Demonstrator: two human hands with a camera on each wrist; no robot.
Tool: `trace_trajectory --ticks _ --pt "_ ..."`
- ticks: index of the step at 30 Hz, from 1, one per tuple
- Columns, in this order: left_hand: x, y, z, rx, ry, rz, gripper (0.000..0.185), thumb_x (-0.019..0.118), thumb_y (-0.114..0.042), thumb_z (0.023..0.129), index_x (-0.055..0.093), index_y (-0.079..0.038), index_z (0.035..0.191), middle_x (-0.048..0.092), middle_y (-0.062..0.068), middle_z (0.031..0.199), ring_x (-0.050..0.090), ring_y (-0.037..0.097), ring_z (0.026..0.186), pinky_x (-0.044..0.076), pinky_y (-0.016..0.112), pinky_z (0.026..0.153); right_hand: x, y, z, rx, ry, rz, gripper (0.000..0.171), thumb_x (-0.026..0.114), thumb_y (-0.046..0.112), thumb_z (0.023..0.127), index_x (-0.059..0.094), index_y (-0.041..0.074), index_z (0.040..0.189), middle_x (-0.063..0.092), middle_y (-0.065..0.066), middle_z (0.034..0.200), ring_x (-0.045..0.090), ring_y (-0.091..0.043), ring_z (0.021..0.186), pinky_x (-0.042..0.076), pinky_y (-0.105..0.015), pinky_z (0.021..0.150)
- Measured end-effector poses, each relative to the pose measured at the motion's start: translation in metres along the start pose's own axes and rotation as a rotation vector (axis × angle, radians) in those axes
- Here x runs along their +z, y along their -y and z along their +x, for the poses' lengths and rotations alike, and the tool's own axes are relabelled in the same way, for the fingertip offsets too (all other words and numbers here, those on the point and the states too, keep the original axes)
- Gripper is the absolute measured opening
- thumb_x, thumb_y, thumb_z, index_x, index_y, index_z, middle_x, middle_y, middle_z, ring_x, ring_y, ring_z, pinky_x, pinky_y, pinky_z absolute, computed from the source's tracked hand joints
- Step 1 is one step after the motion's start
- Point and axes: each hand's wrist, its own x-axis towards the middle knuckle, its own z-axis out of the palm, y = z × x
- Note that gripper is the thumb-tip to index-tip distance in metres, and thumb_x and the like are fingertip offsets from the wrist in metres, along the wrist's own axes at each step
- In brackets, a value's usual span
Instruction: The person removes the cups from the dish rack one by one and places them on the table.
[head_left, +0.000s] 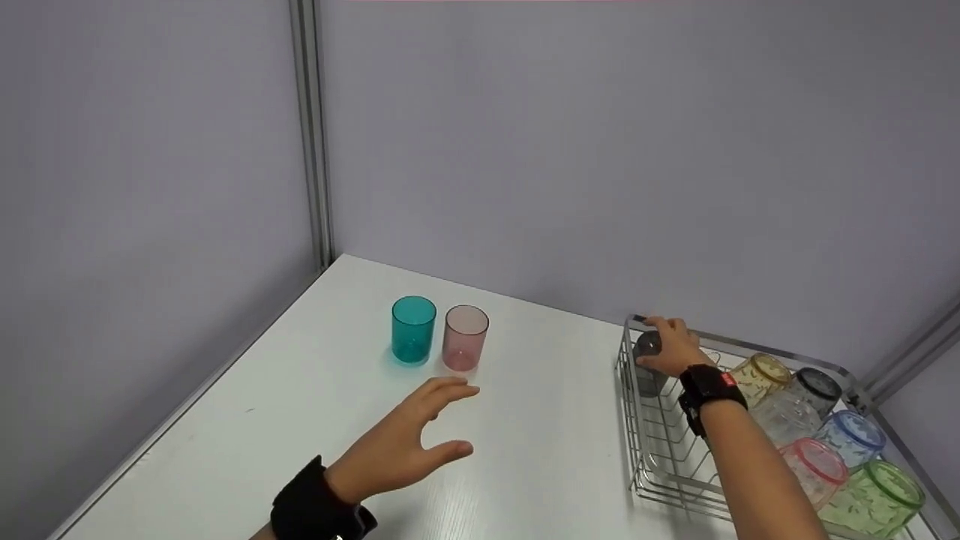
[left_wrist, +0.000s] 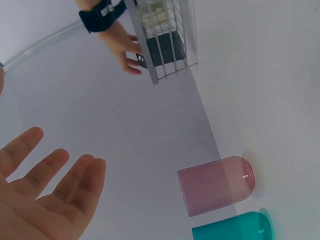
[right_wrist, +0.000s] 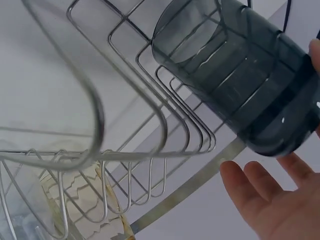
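On the white table [head_left: 555,420] we note, far left, a teal cup [head_left: 413,329] standing upright with a pink cup [head_left: 465,337] just beside it on its right, the two close but seemingly not touching; the left wrist view shows both again, mouths toward the camera side. Nearer us, our left hand [head_left: 409,448] hovers over the table short of the pink cup, fingers spread and relaxed, thumb apart, holding nothing. Moving right, a wire rack [head_left: 660,450] sits at the table's right edge. At its far left corner our right hand [head_left: 670,346] is wrapped over a dark grey cup [head_left: 649,367], which stands inside the rack against the corner wires; the right wrist view shows the fingers [right_wrist: 260,195] curled by the cup's base and the thumb at its side. Further right in the rack lie patterned glass cups: yellow [head_left: 761,376], grey [head_left: 817,390], clear [head_left: 787,416], blue [head_left: 851,436], pink-rimmed [head_left: 814,469], green [head_left: 874,499]
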Motion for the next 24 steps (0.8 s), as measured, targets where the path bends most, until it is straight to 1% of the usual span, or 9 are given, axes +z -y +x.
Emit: trace_trajectory --ticks 3,8,12,18,21,24 --pt "0.000 0.000 0.000 -0.006 0.001 0.024 0.060 0.060 -0.049 0.088 0.044 -0.022 0.139 0.040 -0.003 0.141 0.041 0.019 0.129 0.040 0.045 0.102 0.005 -0.002 0.005 -0.002 0.018 -0.027 0.070 0.066 0.019 0.087 0.028 0.003 0.143 0.018 -0.034 0.140 0.019 -0.061 0.123 0.037 -0.067 0.088" --pt "0.003 -0.001 0.002 -0.003 0.015 0.049 0.062 0.057 -0.054 0.088 0.044 -0.022 0.139 0.040 -0.002 0.142 0.040 0.019 0.130 0.040 0.046 0.103 0.005 -0.006 0.000 0.033 0.006 -0.051 0.064 0.065 0.014 0.086 0.033 0.002 0.141 0.020 -0.033 0.141 0.023 -0.060 0.120 0.040 -0.064 0.085" --pt "0.005 -0.001 0.003 -0.001 0.025 0.050 0.063 0.056 -0.055 0.088 0.045 -0.021 0.139 0.041 -0.002 0.141 0.041 0.019 0.129 0.039 0.047 0.103 0.000 -0.006 -0.007 0.047 0.000 -0.052 0.062 0.064 0.012 0.087 0.034 0.001 0.140 0.021 -0.034 0.140 0.023 -0.061 0.120 0.040 -0.065 0.085" --pt "0.005 -0.002 0.005 0.005 0.034 0.054 0.061 0.057 -0.053 0.088 0.045 -0.022 0.139 0.041 -0.002 0.141 0.041 0.018 0.129 0.038 0.046 0.104 -0.008 -0.008 -0.014 0.033 -0.026 -0.059 0.061 0.066 0.014 0.086 0.037 -0.001 0.137 0.026 -0.036 0.135 0.028 -0.062 0.117 0.040 -0.065 0.084" --pt "0.004 -0.002 0.006 0.009 0.036 0.053 0.059 0.058 -0.050 0.089 0.045 -0.021 0.139 0.041 -0.003 0.141 0.041 0.018 0.128 0.039 0.046 0.104 -0.013 -0.004 -0.017 0.038 -0.052 -0.064 0.058 0.067 0.014 0.086 0.039 -0.001 0.135 0.028 -0.036 0.132 0.031 -0.061 0.114 0.041 -0.064 0.082" --pt "0.005 -0.002 0.008 0.016 0.037 0.052 0.060 0.059 -0.050 0.088 0.045 -0.021 0.139 0.040 -0.003 0.141 0.040 0.018 0.129 0.038 0.045 0.104 -0.021 0.003 -0.021 0.046 -0.083 -0.068 0.055 0.066 0.013 0.086 0.040 -0.001 0.133 0.029 -0.036 0.131 0.032 -0.060 0.111 0.041 -0.062 0.080"
